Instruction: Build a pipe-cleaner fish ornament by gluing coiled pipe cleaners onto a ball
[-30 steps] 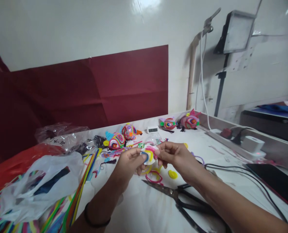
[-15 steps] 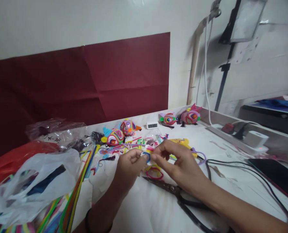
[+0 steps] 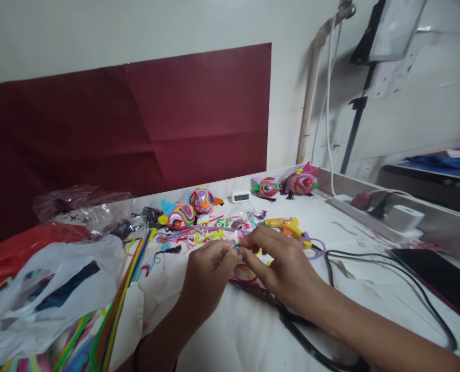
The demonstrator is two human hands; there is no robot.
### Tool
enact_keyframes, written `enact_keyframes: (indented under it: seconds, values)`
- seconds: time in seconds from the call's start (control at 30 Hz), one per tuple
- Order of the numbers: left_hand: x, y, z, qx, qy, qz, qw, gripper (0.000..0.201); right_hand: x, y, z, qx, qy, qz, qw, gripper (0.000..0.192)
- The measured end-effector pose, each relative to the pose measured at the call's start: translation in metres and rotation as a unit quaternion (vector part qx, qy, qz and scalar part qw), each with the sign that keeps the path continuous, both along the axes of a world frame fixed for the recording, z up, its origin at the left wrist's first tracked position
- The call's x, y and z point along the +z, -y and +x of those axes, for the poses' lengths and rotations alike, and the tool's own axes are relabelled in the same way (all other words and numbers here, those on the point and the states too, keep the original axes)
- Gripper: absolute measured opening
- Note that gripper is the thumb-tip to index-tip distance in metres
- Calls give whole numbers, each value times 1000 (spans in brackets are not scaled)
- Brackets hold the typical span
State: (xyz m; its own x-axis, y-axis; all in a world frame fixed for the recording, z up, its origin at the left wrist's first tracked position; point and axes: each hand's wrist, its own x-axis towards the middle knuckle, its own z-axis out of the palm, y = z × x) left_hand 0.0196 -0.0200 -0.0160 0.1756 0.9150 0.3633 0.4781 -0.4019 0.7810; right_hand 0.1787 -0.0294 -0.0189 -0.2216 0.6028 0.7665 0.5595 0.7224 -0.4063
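Note:
My left hand (image 3: 209, 276) and my right hand (image 3: 280, 263) meet over the white table, fingertips pinched together on a small white piece wrapped in coloured pipe cleaner (image 3: 238, 248), mostly hidden by the fingers. Black scissors (image 3: 292, 323) lie on the table under my right wrist. A yellow glue gun (image 3: 286, 225) rests just beyond my right hand. Loose pipe cleaner bits (image 3: 199, 236) lie past my left hand.
Four colourful finished figures (image 3: 178, 217) (image 3: 202, 199) (image 3: 266, 187) (image 3: 303, 182) stand at the back by a small digital clock (image 3: 240, 196). Plastic bags (image 3: 47, 289) and long pipe cleaners (image 3: 117, 305) fill the left. Black cables (image 3: 388, 279), a power strip (image 3: 369, 217) and a lamp stand (image 3: 354, 119) are at right.
Both hands have lowered toward the table and closed tighter over the small piece, hiding most of it. The view tipped down slightly and the glue gun came into sight.

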Motion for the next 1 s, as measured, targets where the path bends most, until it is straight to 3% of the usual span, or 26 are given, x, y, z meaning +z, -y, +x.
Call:
enact_keyframes:
  seconds: [0.17, 0.4, 1.0]
  values:
    - [1, 5, 2, -5, -75, 133, 988, 24, -4, 3, -2, -33, 50, 9, 998, 17]
    - [-8, 6, 2, -37, -145, 224, 963, 26, -6, 4, -2, -38, 96, 38, 994, 24]
    - [-16, 4, 2, -19, -181, 243, 953, 28, -6, 4, -2, -47, 154, 114, 980, 30]
